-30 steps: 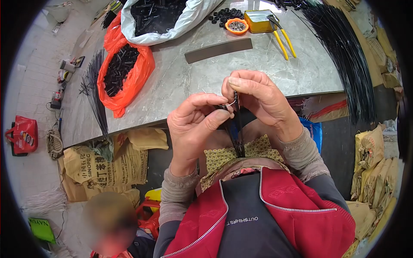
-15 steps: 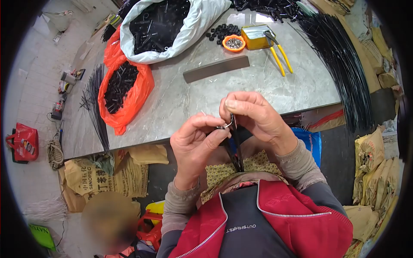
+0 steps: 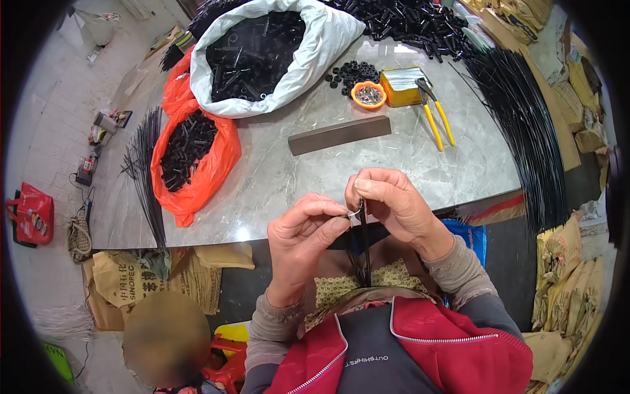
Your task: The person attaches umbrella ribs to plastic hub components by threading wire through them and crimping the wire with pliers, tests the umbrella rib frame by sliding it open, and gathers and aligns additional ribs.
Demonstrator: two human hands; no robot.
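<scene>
My left hand (image 3: 305, 236) and my right hand (image 3: 397, 207) are close together at the near edge of the grey table (image 3: 262, 177). Each pinches the upper end of a dark strand; the two strands (image 3: 365, 249) run down and meet at my lap. A short, thin white piece (image 3: 355, 213) spans the gap between my fingertips. Its exact ends are hidden by the fingers. Beyond my hands lies a dark rectangular bar (image 3: 339, 135). Yellow-handled pliers (image 3: 436, 118) rest to its right, their head beside a yellow tin (image 3: 401, 85).
A white sack (image 3: 308, 72) and a red bag (image 3: 220, 161) hold black parts. An orange bowl (image 3: 368, 96) holds small metal pieces. Long black strands (image 3: 525, 138) lie at the right, more (image 3: 146, 171) at the left. Another person (image 3: 167, 338) is at lower left.
The table and everything on it, along with my hands, appear lower in view as the camera has tilted up. Both hands keep their pinch, with the white piece still between them.
</scene>
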